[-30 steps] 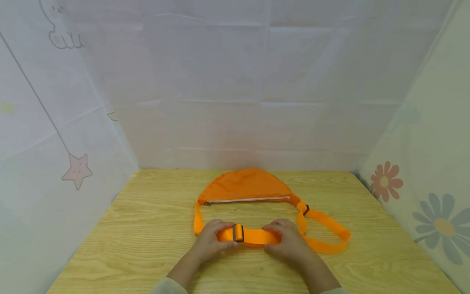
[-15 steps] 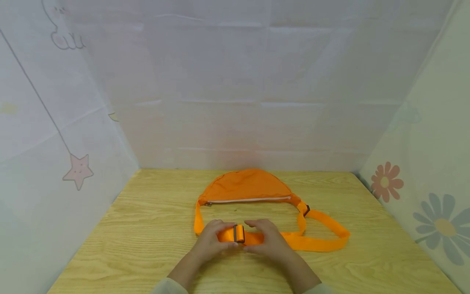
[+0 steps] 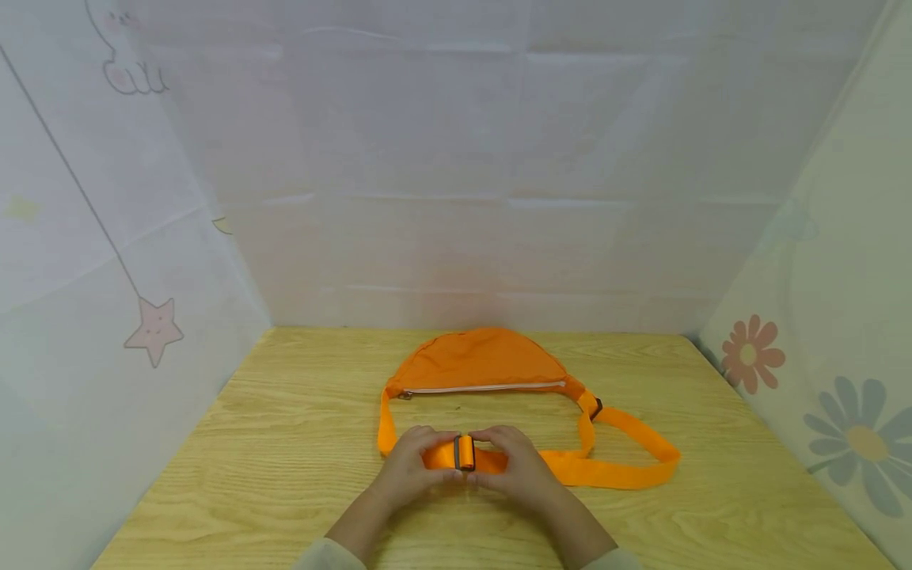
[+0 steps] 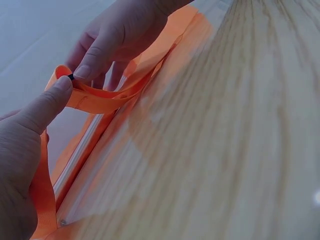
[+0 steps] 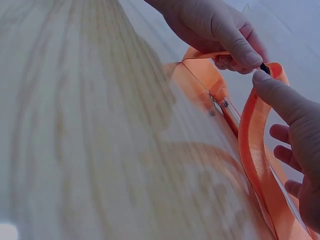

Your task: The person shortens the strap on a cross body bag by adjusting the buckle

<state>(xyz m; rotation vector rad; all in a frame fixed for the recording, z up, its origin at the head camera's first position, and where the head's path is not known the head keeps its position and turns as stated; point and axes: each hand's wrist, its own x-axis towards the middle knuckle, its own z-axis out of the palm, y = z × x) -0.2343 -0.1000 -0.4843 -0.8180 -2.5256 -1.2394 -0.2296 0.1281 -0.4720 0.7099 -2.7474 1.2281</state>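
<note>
An orange waist bag (image 3: 484,360) lies on the table with its white zipper facing me. Its orange strap (image 3: 620,473) curves toward me and carries a black slider buckle (image 3: 465,454). My left hand (image 3: 409,469) pinches the strap at the buckle's left side, thumb below and fingers above. On the other side, my right hand (image 3: 520,469) pinches the buckle's right edge between thumb and forefinger. In the right wrist view both thumbs meet close to the dark buckle (image 5: 265,68), and the right hand's other fingers (image 5: 287,157) hang apart from the strap.
The wood-grain table (image 3: 299,396) is bounded by a pale cloth backdrop (image 3: 456,158) at the back and sides. At the right, the strap passes a second black buckle (image 3: 596,408) and makes a loose loop on the tabletop.
My right hand has slid left along the strap until its fingertips reach the slider buckle. The left hand keeps its grip, and the bag stays in place.
</note>
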